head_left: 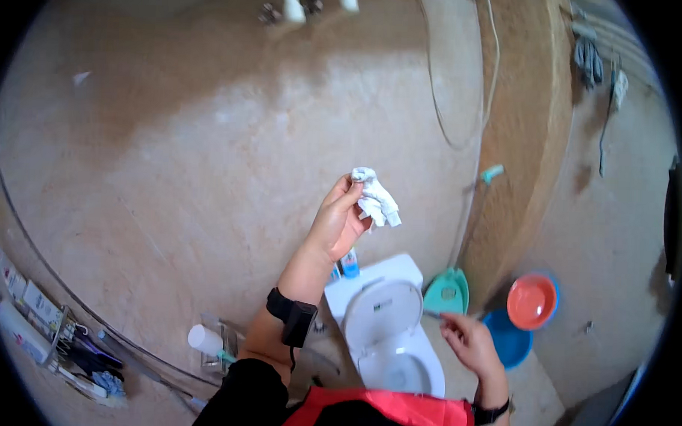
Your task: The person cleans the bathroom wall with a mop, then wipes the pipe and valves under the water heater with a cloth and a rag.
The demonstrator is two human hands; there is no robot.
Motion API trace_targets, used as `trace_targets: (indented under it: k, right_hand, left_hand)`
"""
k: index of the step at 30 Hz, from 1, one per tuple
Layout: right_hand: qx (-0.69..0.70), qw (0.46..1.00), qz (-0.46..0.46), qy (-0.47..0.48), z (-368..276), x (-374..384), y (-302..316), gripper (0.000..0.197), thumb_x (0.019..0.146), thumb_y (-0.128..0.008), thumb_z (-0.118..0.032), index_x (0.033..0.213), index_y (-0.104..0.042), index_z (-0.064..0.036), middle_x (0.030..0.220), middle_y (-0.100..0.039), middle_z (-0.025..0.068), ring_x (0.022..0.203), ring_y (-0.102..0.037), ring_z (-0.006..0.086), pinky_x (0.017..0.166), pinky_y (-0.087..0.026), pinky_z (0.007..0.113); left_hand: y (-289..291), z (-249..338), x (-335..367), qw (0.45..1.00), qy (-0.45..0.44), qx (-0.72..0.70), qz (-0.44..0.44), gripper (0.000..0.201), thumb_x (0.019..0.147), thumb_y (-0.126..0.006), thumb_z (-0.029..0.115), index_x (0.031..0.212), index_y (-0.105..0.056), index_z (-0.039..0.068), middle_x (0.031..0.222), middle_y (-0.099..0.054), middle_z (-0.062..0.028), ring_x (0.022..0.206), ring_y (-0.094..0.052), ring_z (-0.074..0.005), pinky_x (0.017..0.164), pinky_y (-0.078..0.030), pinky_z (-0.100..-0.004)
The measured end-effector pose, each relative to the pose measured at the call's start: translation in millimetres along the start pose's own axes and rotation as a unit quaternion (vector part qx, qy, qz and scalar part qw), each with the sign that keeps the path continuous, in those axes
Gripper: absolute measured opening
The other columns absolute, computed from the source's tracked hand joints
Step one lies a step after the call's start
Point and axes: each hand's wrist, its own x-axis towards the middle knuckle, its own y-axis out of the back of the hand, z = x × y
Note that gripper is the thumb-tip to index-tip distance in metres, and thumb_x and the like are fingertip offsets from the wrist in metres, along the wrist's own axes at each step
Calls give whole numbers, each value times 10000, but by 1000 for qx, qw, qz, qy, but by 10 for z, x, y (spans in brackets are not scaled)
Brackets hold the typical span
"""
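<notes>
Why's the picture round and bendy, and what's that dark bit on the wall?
Head view: fisheye lens, so black corners and bent edges; head view: brownish band across the upper wall, shadow or stain unclear.

Soft, moderate light spreads over the wall (230, 156), palest across its upper middle and dimmer toward the top. The crumpled white wad (380, 201) and the toilet (386, 320) stand out brightest, the black sleeve (244, 397) losing detail. Fine texture is slightly smeared, and the fisheye view bends straight edges toward a black border.
</notes>
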Motion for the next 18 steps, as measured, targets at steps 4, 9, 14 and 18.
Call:
trace_targets:
  k: [4,9,14,18]
  right_hand:
    - [143,990,-10,-7,25,64,-121,313,875,-584,-119,1178,-557,-43,919,-646,60,767,-596,130,668,-475,256]
    - [421,899,-46,-107,223,87,-382,355,925,-525,-138,1261,-491,-28,1042,-618,41,885,-570,115,752,-459,249]
    - [582,783,-61,-209,532,-9,-909,261,929,-530,-154,1167,-535,-48,982,-605,1,866,-546,77,749,-425,207]
    - [614,743,-118,-240,746,-224,-1168,218,910,-564,-151,1088,-548,-26,982,-581,1,890,-527,70,771,-421,215]
  left_hand:
    - [79,-611,-376,994,85,-47,46,227,948,-457,169,1165,-461,102,1044,-534,-21,982,-522,-151,841,-442,-319]
    - [186,-1215,-853,978,191,-78,30,263,947,-434,131,1200,-436,60,1073,-529,-57,1004,-523,-166,877,-429,-322]
    - [165,-1634,-1165,947,297,99,73,220,905,-497,75,1119,-497,26,1051,-559,-64,975,-541,-147,878,-422,-292]
    - [662,-1777,-1547,907,350,225,68,220,832,-600,26,1044,-538,36,998,-597,-38,970,-556,-137,859,-425,-273]
